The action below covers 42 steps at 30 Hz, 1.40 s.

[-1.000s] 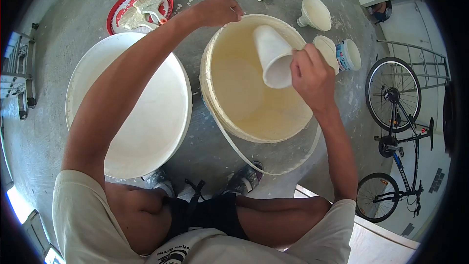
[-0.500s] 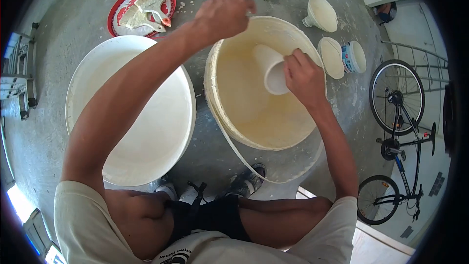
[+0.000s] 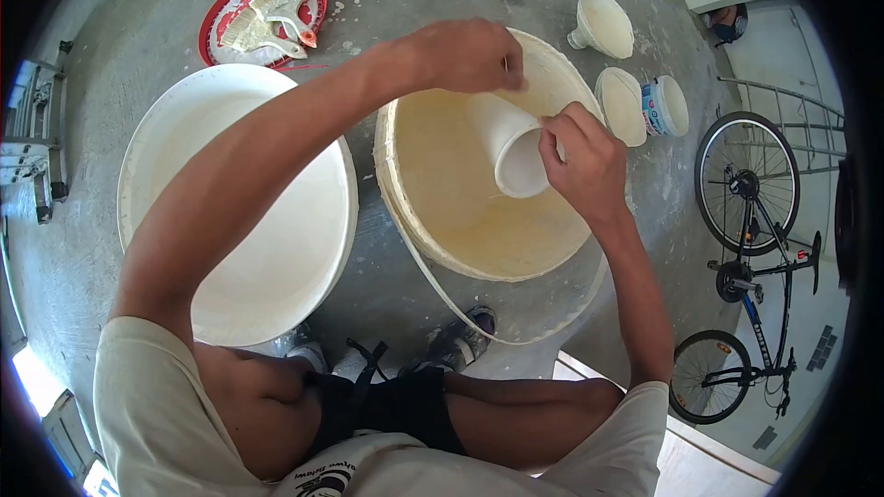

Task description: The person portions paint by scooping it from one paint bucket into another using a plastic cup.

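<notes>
A large cream-coated bucket (image 3: 387, 161) stands in front of me, its thin handle hanging toward my feet. Inside its mouth is a white cylindrical container (image 3: 502, 133), tilted with its round opening facing me. My right hand (image 3: 589, 161) is closed on the right edge of that opening. Over the bucket's far part, my left hand (image 3: 474, 57) is closed with its fingers curled down, just above the container; whatever it pinches, if anything, is too small to make out. To the left sits a wide white tub (image 3: 267, 258) with pale contents, partly under my left forearm.
Two brushes (image 3: 267, 23) lie on a red-rimmed lid (image 3: 214, 26) at the far left. A white funnel-shaped vessel (image 3: 605, 23), a pale-topped pot (image 3: 623, 106) and a blue-labelled tub (image 3: 665, 106) stand right of the bucket. A bicycle (image 3: 746, 262) is at the right.
My left hand has moved right and toward me, from the bucket's far rim to above the container. My right hand stays at the container's edge, with the container tipped slightly nearer me.
</notes>
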Tool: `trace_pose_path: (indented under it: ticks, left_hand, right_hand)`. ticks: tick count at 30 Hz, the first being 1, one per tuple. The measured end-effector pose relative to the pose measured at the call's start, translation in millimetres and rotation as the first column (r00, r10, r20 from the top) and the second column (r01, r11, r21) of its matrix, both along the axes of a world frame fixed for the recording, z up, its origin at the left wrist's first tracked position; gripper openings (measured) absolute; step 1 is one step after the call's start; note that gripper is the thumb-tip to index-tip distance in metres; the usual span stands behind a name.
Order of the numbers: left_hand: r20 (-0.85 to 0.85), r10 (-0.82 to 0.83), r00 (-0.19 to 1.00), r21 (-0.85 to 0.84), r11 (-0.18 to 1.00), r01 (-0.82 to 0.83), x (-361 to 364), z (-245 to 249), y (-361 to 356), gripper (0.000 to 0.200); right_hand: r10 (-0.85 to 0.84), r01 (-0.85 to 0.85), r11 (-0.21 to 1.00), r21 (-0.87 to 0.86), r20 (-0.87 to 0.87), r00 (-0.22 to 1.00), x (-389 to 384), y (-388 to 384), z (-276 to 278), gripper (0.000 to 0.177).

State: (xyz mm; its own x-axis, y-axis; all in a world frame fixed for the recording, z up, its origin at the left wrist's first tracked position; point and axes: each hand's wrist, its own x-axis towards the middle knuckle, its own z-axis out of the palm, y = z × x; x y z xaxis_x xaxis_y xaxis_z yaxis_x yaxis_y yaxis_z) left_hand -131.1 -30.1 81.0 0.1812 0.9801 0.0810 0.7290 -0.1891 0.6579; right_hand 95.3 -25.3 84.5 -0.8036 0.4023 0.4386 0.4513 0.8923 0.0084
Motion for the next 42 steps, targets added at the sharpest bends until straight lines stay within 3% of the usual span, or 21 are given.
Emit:
trace_pose_path:
  ticks: [2,6,8,15,17,19,20,22,26,28,35,37,41,42]
  left_hand:
    - [0.06,-0.315,0.947,-0.177,0.931,0.321,2,9,-6,0.025]
    - [-0.076,-0.305,0.949,-0.044,0.952,0.303,17,9,-22,0.023]
    - [-0.237,-0.207,0.949,0.117,0.964,0.239,27,7,-22,0.019]
    - [-0.25,-0.17,0.953,0.101,0.975,0.2,36,1,-17,0.014]
    - [-0.362,-0.164,0.918,0.086,0.974,0.208,37,1,-20,0.013]
    - [-0.365,-0.149,0.919,0.149,0.965,0.215,40,-4,-25,0.012]
    - [-0.363,-0.141,0.921,0.208,0.951,0.228,41,-6,-26,0.012]
    - [-0.392,-0.16,0.906,0.22,0.94,0.261,41,-4,-27,0.011]
    - [-0.482,-0.161,0.861,0.329,0.878,0.348,43,1,-30,0.009]
    - [-0.467,-0.163,0.869,0.364,0.861,0.357,40,-1,-29,0.008]
    - [-0.457,-0.151,0.877,0.403,0.843,0.355,34,8,-32,0.005]
    - [-0.417,-0.165,0.894,0.43,0.831,0.354,32,10,-36,0.006]
    - [-0.361,-0.205,0.91,0.471,0.802,0.368,27,11,-43,0.009]
    - [-0.358,-0.21,0.91,0.468,0.803,0.37,25,10,-46,0.009]
  right_hand:
    - [-0.041,0.038,0.997,-0.066,-0.043,0.998,1,-1,0,0.012]
    - [-0.148,0.137,0.964,-0.227,-0.032,0.988,1,-3,4,0.009]
    - [-0.16,0.149,0.954,-0.262,-0.024,0.987,0,-2,4,0.009]
    - [-0.221,0.225,0.849,-0.478,0.066,0.973,-1,3,11,0.01]
    - [-0.206,0.21,0.829,-0.519,0.067,0.976,-2,2,14,0.01]
    - [-0.268,0.284,0.718,-0.636,0.123,0.955,-3,-2,18,0.009]
    - [-0.264,0.279,0.72,-0.636,0.121,0.957,-4,-2,19,0.009]
    - [-0.287,0.299,0.577,-0.76,0.153,0.945,-2,-2,21,0.011]
    - [-0.145,0.281,0.692,-0.665,0.253,0.957,5,11,30,0.017]
    - [-0.059,0.368,0.666,-0.648,0.447,0.893,9,13,40,0.026]
    - [-0.118,0.299,0.839,-0.454,0.385,0.915,4,5,35,0.026]
    - [-0.06,0.131,0.941,-0.311,0.228,0.972,6,0,32,0.022]
    - [-0.035,0.067,0.986,-0.152,0.201,0.979,4,-11,27,0.02]
    - [-0.008,0.017,0.999,-0.045,0.198,0.98,4,-14,27,0.019]
